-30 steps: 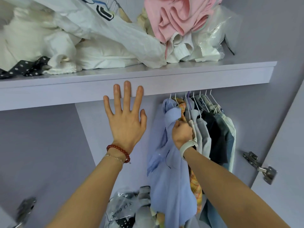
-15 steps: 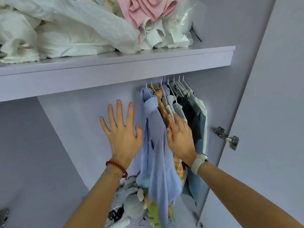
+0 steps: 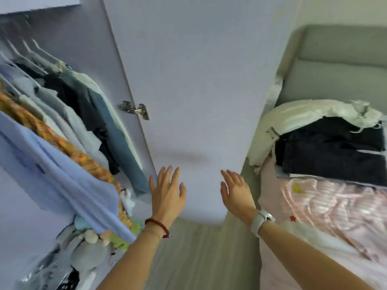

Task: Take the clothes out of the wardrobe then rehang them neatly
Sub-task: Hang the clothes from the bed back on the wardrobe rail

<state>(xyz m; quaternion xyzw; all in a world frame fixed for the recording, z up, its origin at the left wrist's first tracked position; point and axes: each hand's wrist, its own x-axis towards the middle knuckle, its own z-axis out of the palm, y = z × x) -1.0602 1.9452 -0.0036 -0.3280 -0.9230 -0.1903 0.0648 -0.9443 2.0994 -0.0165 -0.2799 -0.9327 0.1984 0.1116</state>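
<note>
Both hands, left hand [image 3: 167, 195] and right hand [image 3: 236, 193], are hovering spread-fingered, gripping nothing (probably heading for the bed [image 3: 326, 208] pile), hanging clothes [image 3: 69, 130] waiting.

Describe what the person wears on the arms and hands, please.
Both forearms are bare, with no sleeves in view. The left hand has a dark red bead bracelet at the wrist. The right hand has a white watch band at the wrist.

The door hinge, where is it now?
In the head view the hinge sits left of centre, on the inner edge of the open wardrobe door, just right of the hanging clothes.
</note>
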